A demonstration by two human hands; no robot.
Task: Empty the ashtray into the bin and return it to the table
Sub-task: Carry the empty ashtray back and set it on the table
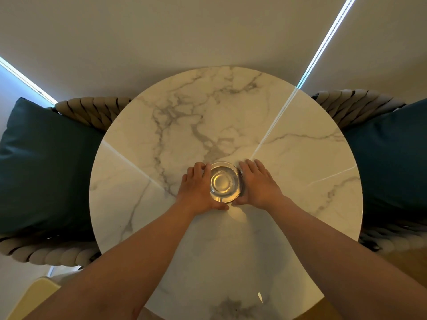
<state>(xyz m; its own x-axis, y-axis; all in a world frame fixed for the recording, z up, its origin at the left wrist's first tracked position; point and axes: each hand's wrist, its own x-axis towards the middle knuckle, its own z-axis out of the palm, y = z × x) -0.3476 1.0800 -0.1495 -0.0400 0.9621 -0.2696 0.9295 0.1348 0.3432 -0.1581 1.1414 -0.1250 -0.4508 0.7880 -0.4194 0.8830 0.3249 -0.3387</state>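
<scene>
A round clear glass ashtray [224, 182] stands near the middle of the round white marble table [300, 158]. Its bowl looks empty and glints yellow. My left hand [197, 189] cups its left side, fingers curled round the far rim and thumb at the near edge. On the other side my right hand [258, 184] presses against it in the same way. Both thumbs nearly meet in front of the ashtray. It rests on the tabletop between the two palms. No bin is in view.
Two woven rope chairs flank the table, each with a dark teal cushion, one at the left [46, 167] and one at the right [390, 162]. A pale blind fills the background, with bright light strips [323, 47] at its edges.
</scene>
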